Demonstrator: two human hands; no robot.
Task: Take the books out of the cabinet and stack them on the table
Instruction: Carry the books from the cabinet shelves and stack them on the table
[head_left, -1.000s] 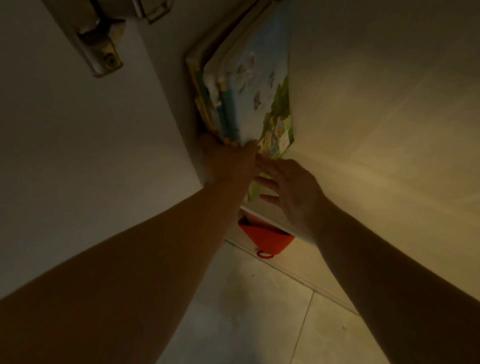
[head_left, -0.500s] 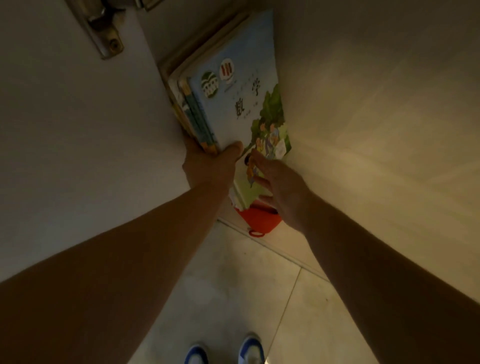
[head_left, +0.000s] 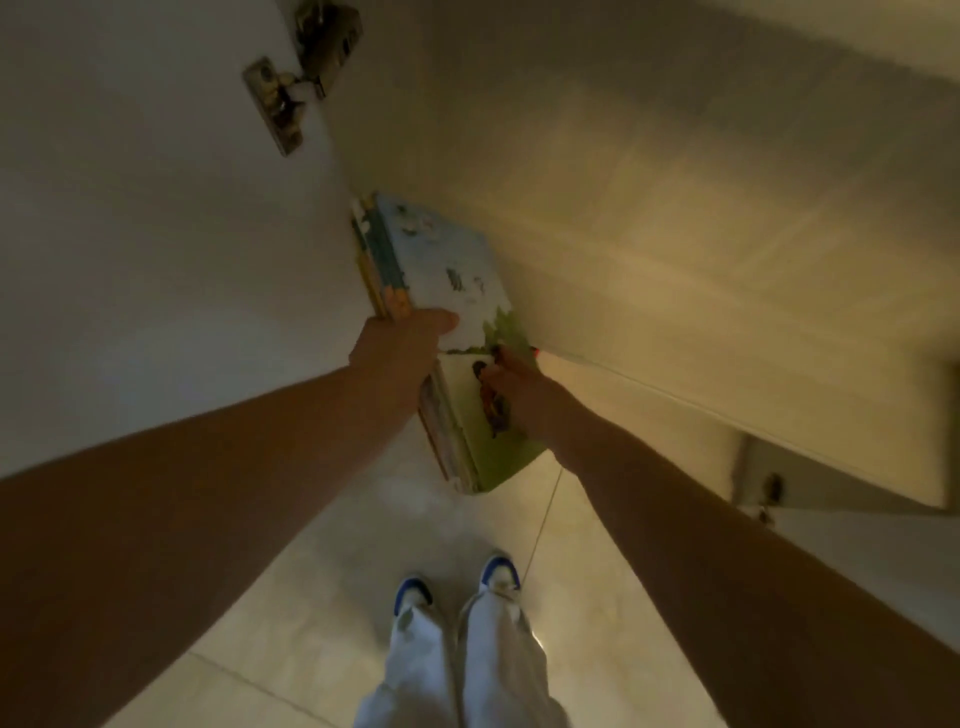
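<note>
A stack of books (head_left: 441, 270) with a light blue and green picture cover sticks out of the cabinet over the floor, spines to the left. My left hand (head_left: 405, 338) grips the stack on its spine side, thumb lying on the top cover. My right hand (head_left: 519, 384) holds the stack's right edge, its fingers mostly hidden against the cover. The near end of the stack hangs out past the cabinet shelf (head_left: 649, 291).
The open cabinet door (head_left: 130, 208) stands on the left with a metal hinge (head_left: 291, 83) near its top. The cabinet's pale shelf and front edge run along the right. Below are the tiled floor (head_left: 311, 597) and my feet in white and blue shoes (head_left: 457, 582).
Both hands have drawn the stack of books out of the cabinet toward me. The view has tilted down, so my legs and shoes now show.
</note>
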